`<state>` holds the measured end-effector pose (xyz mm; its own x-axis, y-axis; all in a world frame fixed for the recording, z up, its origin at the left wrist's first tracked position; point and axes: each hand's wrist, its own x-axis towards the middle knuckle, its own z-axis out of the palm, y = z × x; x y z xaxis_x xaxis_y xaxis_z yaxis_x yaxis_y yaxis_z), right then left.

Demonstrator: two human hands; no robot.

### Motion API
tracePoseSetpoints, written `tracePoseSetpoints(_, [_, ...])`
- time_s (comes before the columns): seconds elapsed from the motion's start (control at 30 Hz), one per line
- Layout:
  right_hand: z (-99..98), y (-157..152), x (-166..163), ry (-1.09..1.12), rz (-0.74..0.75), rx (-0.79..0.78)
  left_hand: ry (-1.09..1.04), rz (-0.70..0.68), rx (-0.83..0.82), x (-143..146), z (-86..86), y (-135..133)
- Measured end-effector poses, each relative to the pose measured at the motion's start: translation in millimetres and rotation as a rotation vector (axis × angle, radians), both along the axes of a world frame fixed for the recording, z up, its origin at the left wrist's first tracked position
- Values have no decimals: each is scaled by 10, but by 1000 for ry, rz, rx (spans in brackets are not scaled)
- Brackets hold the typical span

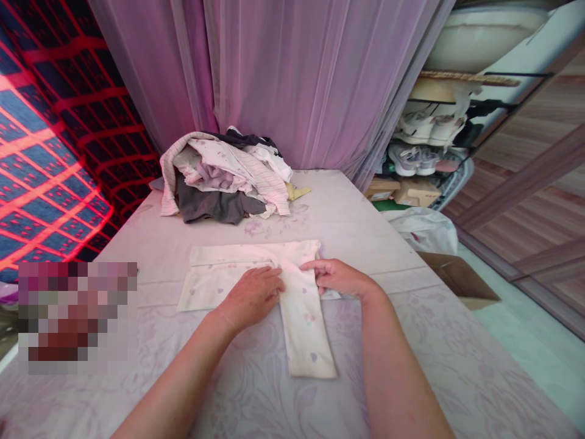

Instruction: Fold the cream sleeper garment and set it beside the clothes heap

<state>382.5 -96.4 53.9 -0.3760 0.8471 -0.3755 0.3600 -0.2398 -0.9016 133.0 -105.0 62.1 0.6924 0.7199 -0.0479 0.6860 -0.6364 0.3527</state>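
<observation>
A white garment (301, 311) with small purplish heart shapes lies partly folded on the covered surface. One long narrow part, a sleeve or a leg, points towards me, and the wider part (201, 286) stretches to the left. My left hand (258, 292) rests on the cloth beside the inner edge of the narrow part, its fingers laid out flat. At the right edge of the fold, my right hand (342, 277) grips the fabric between thumb and fingers, with the index finger stretched over the top. Some of the cloth under both hands is hidden.
A heap of clothes (223, 177) sits at the back, before a purple curtain (283, 79). To the right stand a rack with shoes (415, 158), a plastic bag (420, 225) and an open cardboard box (457, 280). Red-and-dark checked fabric (50, 140) hangs left. A blurred patch covers the left edge.
</observation>
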Motion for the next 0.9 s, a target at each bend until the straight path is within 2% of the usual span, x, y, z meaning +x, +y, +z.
tracePoseSetpoints(0.2, [7,6,-84,-113,-53,75,79,30,49,124,127,-186])
tracePoseSetpoints(0.33, [-12,14,-88,-131,-56,91,9,-51,-6,328,192,-370])
tracePoseSetpoints(0.43, [-31,24,-86,-159,-54,112,-26,-60,-39,433,168,-466])
tracePoseSetpoints(0.67, [-50,48,-121,-219,-145,168,176,-103,21,556,103,-560])
tracePoseSetpoints(0.8, [-64,54,-131,-232,-144,203,181,-63,131,629,40,-576])
tracePoseSetpoints(0.9, [-84,64,-124,-216,-144,203,145,-34,113,625,74,-527])
